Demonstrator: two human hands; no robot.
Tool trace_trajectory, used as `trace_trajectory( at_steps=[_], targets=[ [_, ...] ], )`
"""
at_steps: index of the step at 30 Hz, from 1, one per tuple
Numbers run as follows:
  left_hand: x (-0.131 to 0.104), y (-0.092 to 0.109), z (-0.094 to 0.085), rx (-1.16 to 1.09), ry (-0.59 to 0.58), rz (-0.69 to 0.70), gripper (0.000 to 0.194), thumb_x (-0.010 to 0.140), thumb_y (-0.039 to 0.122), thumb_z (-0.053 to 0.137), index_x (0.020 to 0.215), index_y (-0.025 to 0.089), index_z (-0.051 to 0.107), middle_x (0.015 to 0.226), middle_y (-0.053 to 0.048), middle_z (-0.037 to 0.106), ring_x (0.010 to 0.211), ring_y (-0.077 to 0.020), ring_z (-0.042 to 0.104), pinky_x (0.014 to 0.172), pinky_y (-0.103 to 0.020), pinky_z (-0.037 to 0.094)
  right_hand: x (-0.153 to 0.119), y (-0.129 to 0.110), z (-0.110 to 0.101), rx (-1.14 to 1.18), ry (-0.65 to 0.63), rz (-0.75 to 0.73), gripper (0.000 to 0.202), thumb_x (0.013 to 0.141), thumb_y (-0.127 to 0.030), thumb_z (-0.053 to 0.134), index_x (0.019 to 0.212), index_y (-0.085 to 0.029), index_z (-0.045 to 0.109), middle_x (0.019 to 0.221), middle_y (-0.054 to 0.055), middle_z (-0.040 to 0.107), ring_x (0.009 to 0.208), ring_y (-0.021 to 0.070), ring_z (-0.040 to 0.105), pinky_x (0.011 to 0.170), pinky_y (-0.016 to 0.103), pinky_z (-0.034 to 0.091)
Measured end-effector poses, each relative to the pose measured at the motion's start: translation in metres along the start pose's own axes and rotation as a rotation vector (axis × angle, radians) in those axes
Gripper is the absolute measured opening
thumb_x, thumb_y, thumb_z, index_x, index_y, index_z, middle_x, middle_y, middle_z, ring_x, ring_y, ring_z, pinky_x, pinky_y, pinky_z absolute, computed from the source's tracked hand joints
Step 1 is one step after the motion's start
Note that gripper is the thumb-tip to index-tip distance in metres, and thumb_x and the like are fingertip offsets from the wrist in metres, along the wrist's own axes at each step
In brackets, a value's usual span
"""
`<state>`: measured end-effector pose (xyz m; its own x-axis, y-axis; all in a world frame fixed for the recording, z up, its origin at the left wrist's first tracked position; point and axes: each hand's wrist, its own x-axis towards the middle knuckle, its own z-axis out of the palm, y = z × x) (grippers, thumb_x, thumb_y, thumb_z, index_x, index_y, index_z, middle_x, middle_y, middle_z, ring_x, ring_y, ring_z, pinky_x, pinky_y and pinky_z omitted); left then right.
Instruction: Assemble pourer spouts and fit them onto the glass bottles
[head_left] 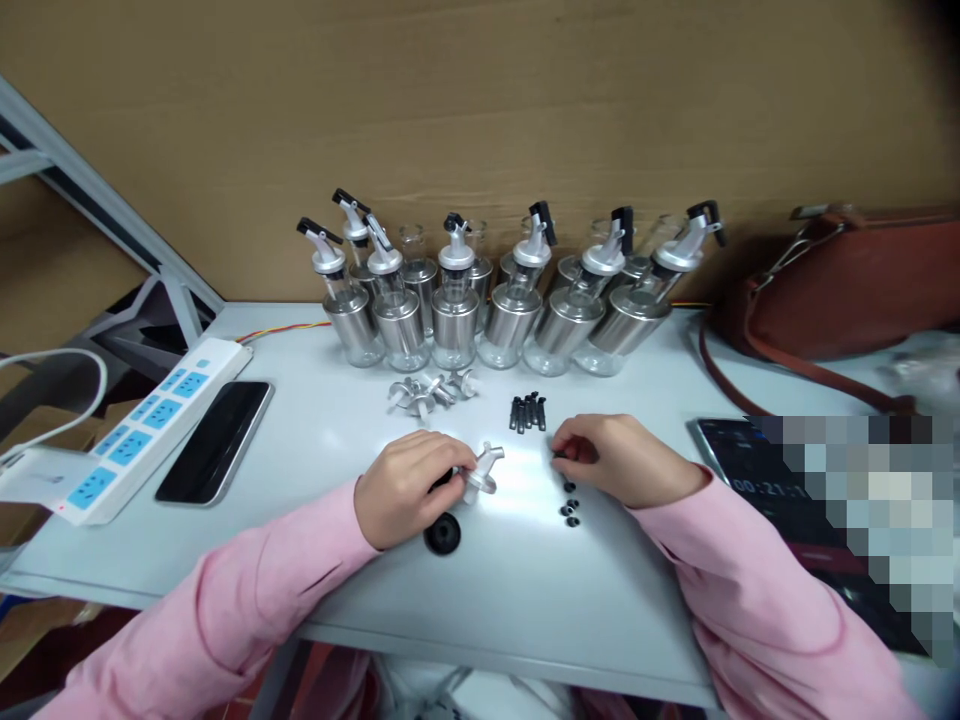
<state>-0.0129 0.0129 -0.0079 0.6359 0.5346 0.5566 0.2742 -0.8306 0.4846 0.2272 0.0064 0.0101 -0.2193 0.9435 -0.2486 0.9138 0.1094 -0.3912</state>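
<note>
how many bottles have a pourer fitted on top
7: six bottles across the front row, and one more bottle behind them near the left end. The back row is partly hidden.

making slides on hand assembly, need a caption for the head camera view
Left hand holds a silvery spout; right hand pinches a small black part.

The person wore long pink sleeves (both plain, with no markings visible) that ended at the wrists. The fabric showed soft creases along the forearms, with deeper folds on the right sleeve. Both hands were ungloved, and no ring was discernible on the visible fingers.
</note>
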Motion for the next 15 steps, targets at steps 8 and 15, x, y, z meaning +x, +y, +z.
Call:
trace_trajectory(
  at_steps=[8, 15],
  targets=[
    [0.0, 0.0, 0.0, -0.002, 0.008, -0.008, 0.013, 0.081, 0.006, 0.048, 0.088, 0.016, 0.053, 0.081, -0.004, 0.065, 0.074, -0.0147, 0.06, 0.068, -0.026, 0.048, -0.007, 0.006, -0.007, 0.03, -0.001, 0.03, 0.015, 0.064, -0.01, 0.053, 0.073, -0.017, 0.064, 0.068, 0.002, 0.067, 0.063, 0.015, 0.061, 0.064, 0.023, 0.046],
    [0.001, 0.0, -0.001, 0.005, -0.009, 0.002, 0.014, 0.081, 0.006, 0.047, 0.088, 0.016, 0.053, 0.081, -0.005, 0.066, 0.074, -0.0153, 0.061, 0.068, -0.027, 0.048, -0.014, 0.004, -0.01, 0.296, -0.136, -0.055, 0.007, 0.069, -0.025, 0.047, 0.069, -0.019, 0.05, 0.053, -0.002, 0.056, 0.049, 0.0113, 0.051, 0.049, 0.022, 0.041]
  ],
)
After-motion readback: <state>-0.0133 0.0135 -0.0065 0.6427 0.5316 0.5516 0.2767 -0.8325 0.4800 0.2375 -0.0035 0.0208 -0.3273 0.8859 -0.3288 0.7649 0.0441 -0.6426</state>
